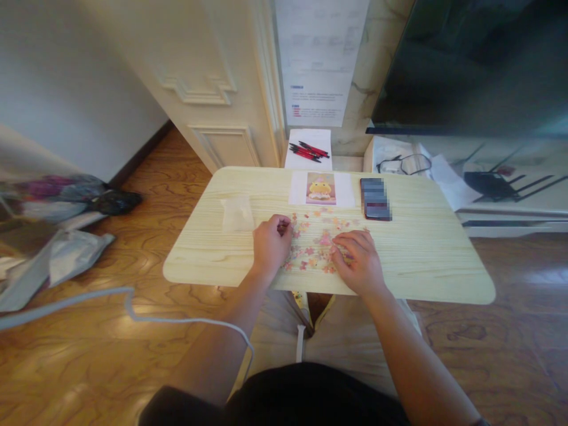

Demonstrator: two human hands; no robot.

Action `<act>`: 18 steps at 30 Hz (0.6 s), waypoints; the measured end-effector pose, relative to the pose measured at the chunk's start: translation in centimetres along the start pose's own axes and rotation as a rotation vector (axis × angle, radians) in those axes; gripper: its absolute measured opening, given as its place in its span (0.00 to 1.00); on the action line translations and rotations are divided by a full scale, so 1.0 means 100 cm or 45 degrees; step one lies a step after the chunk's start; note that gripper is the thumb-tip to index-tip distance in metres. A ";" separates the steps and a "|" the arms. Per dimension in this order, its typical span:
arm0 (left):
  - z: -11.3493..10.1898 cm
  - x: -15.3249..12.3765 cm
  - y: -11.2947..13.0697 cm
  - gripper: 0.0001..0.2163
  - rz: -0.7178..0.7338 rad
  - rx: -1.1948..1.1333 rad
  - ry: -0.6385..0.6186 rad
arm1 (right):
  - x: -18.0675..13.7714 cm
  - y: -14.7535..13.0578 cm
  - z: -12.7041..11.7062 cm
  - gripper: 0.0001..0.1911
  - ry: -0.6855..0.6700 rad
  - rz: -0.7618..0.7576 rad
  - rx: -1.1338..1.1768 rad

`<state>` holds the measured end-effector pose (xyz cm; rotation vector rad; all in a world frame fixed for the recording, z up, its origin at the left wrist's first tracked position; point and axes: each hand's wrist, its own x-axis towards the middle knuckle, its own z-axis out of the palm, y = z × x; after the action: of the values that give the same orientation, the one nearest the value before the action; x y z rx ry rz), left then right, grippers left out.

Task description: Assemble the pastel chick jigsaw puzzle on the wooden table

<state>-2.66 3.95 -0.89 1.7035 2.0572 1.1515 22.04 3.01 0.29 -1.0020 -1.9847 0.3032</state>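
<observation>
Several small pink and orange puzzle pieces (320, 239) lie scattered on a pale wooden table (426, 254). My left hand (270, 242) rests at the left edge of the scatter, fingers curled in as if pinching a piece too small to make out. On the right side of the pile lies my right hand (357, 260), its fingers bent down onto the pieces. Beyond them a reference picture (320, 188) of a yellow figure lies on a white sheet.
A phone (375, 199) lies to the right of the picture, a clear plastic bag (237, 213) to the left. Behind the table are red and black pens (309, 151) on paper, glasses (402, 164), a TV (474, 65). A white cable (133, 307) crosses the floor.
</observation>
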 end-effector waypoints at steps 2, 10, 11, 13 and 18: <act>-0.001 0.000 0.000 0.06 0.026 0.045 0.019 | 0.000 0.000 0.000 0.09 0.003 -0.002 0.002; -0.003 -0.001 0.005 0.11 0.153 0.116 -0.013 | 0.000 0.000 0.001 0.09 0.013 0.011 0.005; -0.004 -0.001 0.006 0.11 0.166 0.118 -0.035 | 0.000 0.000 0.001 0.09 0.013 0.012 0.007; -0.004 -0.002 0.007 0.11 0.172 0.116 -0.050 | 0.000 0.000 0.001 0.09 0.016 0.011 0.012; -0.004 -0.002 0.008 0.11 0.134 0.165 -0.018 | 0.000 0.000 0.001 0.09 0.019 -0.004 0.012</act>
<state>-2.25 3.57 -0.17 1.8946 2.0975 1.0532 21.96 3.08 0.22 -0.9928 -1.9691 0.3021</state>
